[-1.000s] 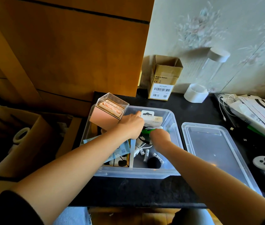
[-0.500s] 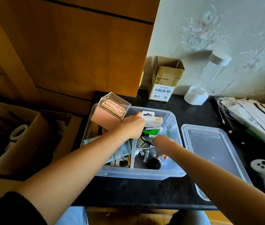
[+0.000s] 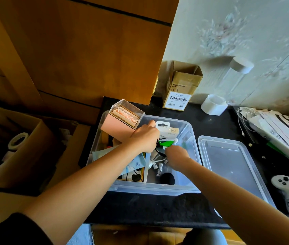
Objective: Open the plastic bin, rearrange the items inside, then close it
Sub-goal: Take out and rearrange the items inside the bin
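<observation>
Inside the open plastic bin [image 3: 191,131], the left hand [image 3: 144,138] is gripping the pink box [image 3: 117,123], which is tilting up and leftward from its fingers. The right hand [image 3: 176,157] is curling just short of the green packet [image 3: 165,143], nearer to it; its grasp is hidden.

Clear plastic bin [image 3: 189,131] w/ pink box [image 3: 117,129], green pack [image 3: 165,143] inside; black table [image 3: 210,124] – brown carton [image 3: 182,85] far, white controller [image 3: 286,193] right – floral pale wall [image 3: 228,32].
</observation>
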`<control>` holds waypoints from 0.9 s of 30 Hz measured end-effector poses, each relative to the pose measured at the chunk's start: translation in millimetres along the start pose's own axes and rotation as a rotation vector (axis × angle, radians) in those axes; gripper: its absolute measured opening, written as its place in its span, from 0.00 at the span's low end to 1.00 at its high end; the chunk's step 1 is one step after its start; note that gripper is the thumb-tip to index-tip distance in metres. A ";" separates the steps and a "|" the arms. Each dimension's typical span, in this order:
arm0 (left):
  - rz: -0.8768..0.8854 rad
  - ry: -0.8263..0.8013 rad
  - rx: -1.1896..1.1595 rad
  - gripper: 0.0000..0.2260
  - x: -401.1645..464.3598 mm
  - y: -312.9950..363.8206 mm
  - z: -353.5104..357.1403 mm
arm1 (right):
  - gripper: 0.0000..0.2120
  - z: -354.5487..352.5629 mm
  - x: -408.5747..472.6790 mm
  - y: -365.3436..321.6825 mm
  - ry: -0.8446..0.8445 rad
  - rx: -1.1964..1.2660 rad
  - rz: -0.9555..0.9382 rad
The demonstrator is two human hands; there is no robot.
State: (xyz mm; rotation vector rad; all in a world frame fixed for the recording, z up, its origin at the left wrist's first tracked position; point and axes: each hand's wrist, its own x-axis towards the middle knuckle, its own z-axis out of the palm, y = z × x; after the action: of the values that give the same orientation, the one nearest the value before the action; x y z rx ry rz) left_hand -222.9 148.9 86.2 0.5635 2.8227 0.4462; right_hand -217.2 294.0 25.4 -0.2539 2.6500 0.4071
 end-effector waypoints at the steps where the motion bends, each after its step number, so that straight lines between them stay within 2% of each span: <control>1: 0.004 0.004 -0.008 0.17 -0.2 -0.4 0.2 | 0.13 -0.1 1.8 -0.2 0.020 -0.010 0.005; 8: 0.007 0.022 -0.068 0.15 -1.2 -2.2 0.5 | 0.13 -1.9 10.5 -1.5 0.126 0.022 0.086; 12: -0.004 0.030 -0.056 0.15 -0.2 -1.9 2.0 | 0.14 -4.7 7.7 -2.6 0.123 0.077 0.125; 14: -0.008 0.041 -0.037 0.16 0.3 -2.0 2.6 | 0.10 -10.2 5.6 -0.7 0.046 0.169 0.145; 16: -0.012 0.049 -0.025 0.17 1.0 -2.3 2.8 | 0.02 -15.5 5.0 2.8 -0.117 0.251 0.124; 18: -0.020 0.052 -0.021 0.18 2.1 -2.2 3.1 | 0.06 -16.5 6.4 4.7 -0.294 0.383 0.136; 20: -0.034 0.053 -0.029 0.19 2.9 -2.0 3.4 | 0.09 -17.0 4.9 3.6 -0.400 0.505 0.150; 23: -0.035 0.055 -0.032 0.19 3.0 -1.7 4.2 | 0.12 -14.0 6.1 2.6 -0.415 0.552 0.172; 27: -0.038 0.066 -0.033 0.19 3.0 -2.3 5.1 | 0.12 -0.2 5.2 -4.7 -0.420 0.760 0.208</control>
State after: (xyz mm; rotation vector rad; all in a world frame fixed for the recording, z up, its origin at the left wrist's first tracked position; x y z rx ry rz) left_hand -224.9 149.4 80.2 0.4971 2.8778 0.5128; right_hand -220.7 288.9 22.1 0.3140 2.2209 -0.4485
